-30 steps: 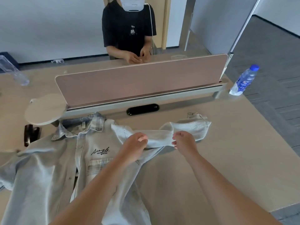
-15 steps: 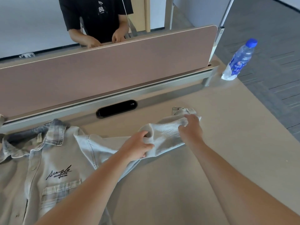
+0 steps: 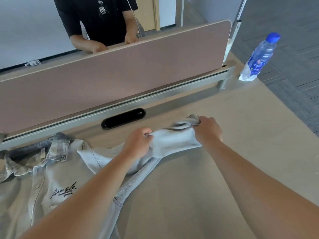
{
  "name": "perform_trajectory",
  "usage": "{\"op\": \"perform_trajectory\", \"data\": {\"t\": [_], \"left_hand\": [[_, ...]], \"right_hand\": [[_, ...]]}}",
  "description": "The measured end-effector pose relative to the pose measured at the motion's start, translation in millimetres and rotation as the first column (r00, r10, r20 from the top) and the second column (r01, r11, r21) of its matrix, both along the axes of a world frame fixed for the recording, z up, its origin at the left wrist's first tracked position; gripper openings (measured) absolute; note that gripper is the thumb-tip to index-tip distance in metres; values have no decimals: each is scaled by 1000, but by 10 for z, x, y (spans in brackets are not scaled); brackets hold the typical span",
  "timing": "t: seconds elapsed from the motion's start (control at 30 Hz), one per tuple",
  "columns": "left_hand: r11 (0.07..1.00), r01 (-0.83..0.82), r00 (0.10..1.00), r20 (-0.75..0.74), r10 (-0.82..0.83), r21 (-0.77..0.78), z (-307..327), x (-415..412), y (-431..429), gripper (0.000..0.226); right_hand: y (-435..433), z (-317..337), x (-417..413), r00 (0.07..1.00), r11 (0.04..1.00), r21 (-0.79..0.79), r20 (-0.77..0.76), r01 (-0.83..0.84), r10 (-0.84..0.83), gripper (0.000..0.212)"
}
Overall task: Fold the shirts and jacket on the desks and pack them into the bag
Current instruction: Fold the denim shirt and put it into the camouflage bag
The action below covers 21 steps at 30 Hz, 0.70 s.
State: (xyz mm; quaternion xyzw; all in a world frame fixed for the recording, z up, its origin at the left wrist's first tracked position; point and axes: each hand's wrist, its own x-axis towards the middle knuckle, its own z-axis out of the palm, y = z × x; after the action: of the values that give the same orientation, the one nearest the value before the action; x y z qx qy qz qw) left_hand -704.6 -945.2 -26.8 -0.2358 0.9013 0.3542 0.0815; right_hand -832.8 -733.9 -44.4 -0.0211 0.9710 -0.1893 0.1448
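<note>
A pale blue denim jacket [image 3: 51, 178] with a plaid collar and black script on the chest lies face up on the beige desk [image 3: 241, 152], spreading off the left edge of view. Its right sleeve [image 3: 172, 140] stretches toward the desk's middle. My left hand [image 3: 138, 145] grips the sleeve about halfway along. My right hand [image 3: 208, 130] grips the bunched cuff end, which sticks out blurred past my fingers. No bag is in view.
A pink divider panel [image 3: 120, 75] runs across the back of the desk, with a black oval cable slot [image 3: 123, 119] below it. A blue-capped water bottle [image 3: 258, 57] stands at the far right corner. A person in a black T-shirt [image 3: 96, 18] stands behind the panel.
My right hand has slid along the sleeve to its cuff and closed around it. My left hand has tightened its grip mid-sleeve. The view has shifted closer and to the right.
</note>
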Motion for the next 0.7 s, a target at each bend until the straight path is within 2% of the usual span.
{"op": "perform_trajectory", "data": {"t": [0.1, 0.2, 0.33, 0.4, 0.43, 0.53, 0.6, 0.7], "left_hand": [[999, -30, 994, -106, 27, -32, 284, -240, -32, 22], [997, -66, 994, -94, 63, -30, 580, -389, -43, 21], [994, -110, 992, -64, 108, -19, 856, -317, -85, 19], [993, -114, 990, -86, 112, -22, 998, -226, -115, 17], [993, -115, 988, -102, 112, -27, 1070, -172, -138, 17], [992, -128, 981, -145, 127, -2, 1270, 39, -234, 19], [989, -145, 977, -156, 148, 27, 1384, 211, -330, 21], [982, -173, 969, -164, 183, 71, 1540, 580, -513, 24]], "right_hand": [[-6, 314, -59, 994, 996, -52, -78, 67, -71, 23], [-22, 605, -55, 993, 998, 19, -100, 62, -59, 19], [14, 985, 17, 996, 988, 131, -15, 85, -84, 21], [44, 1151, 87, 997, 983, 166, 0, 75, -76, 12], [53, 1220, 139, 998, 982, 178, -10, 66, -66, 15], [36, 1395, 364, 994, 970, 238, -111, 37, -11, 44], [-36, 1536, 524, 991, 985, 174, -136, 15, 9, 45], [-150, 1738, 831, 996, 982, -171, -28, 80, -86, 34]]}}
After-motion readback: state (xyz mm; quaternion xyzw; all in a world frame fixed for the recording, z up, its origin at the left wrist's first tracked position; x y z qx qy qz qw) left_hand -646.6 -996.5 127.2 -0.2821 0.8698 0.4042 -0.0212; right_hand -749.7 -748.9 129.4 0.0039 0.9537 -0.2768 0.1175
